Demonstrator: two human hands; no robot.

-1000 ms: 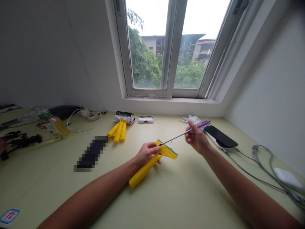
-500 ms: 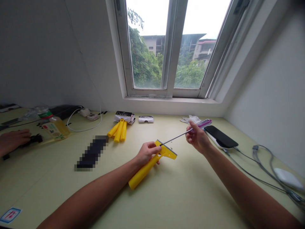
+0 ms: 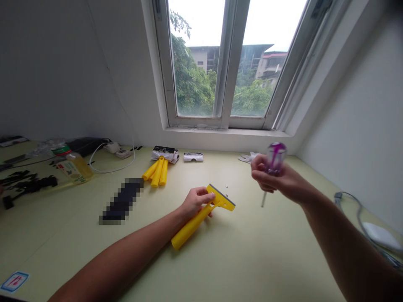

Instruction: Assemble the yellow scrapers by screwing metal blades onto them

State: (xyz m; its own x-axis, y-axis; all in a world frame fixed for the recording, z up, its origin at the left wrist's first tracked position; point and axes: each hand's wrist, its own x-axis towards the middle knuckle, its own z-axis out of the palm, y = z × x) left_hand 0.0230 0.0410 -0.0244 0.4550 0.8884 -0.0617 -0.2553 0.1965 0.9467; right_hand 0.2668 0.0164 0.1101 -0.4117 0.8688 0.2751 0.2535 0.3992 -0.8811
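My left hand (image 3: 197, 201) is closed around the head end of a yellow scraper (image 3: 190, 228), its thumb lying on the wide head. The scraper's handle slants toward me, and a grey blade edge runs along the far side of its head. In my right hand (image 3: 272, 176), raised over the table at the right, is a screwdriver (image 3: 276, 157) with a clear and purple handle. Its metal shaft points down, away from the scraper, and looks blurred. Two tiny screws (image 3: 226, 195) lie on the table just beyond the scraper head.
Several yellow scrapers (image 3: 157, 172) with card packaging lie at the back, beside a white card piece (image 3: 193, 157). A pixelated dark object (image 3: 122, 199) is left of my arm. Further left stands a bottle of yellow liquid (image 3: 75, 165). Cables (image 3: 359, 209) and a white case (image 3: 382, 235) are at right.
My right hand has lifted the screwdriver off the scraper head, moved right and turned it from slanted to pointing down. The scraper stays nearly in place. Another person's hand at far left has withdrawn.
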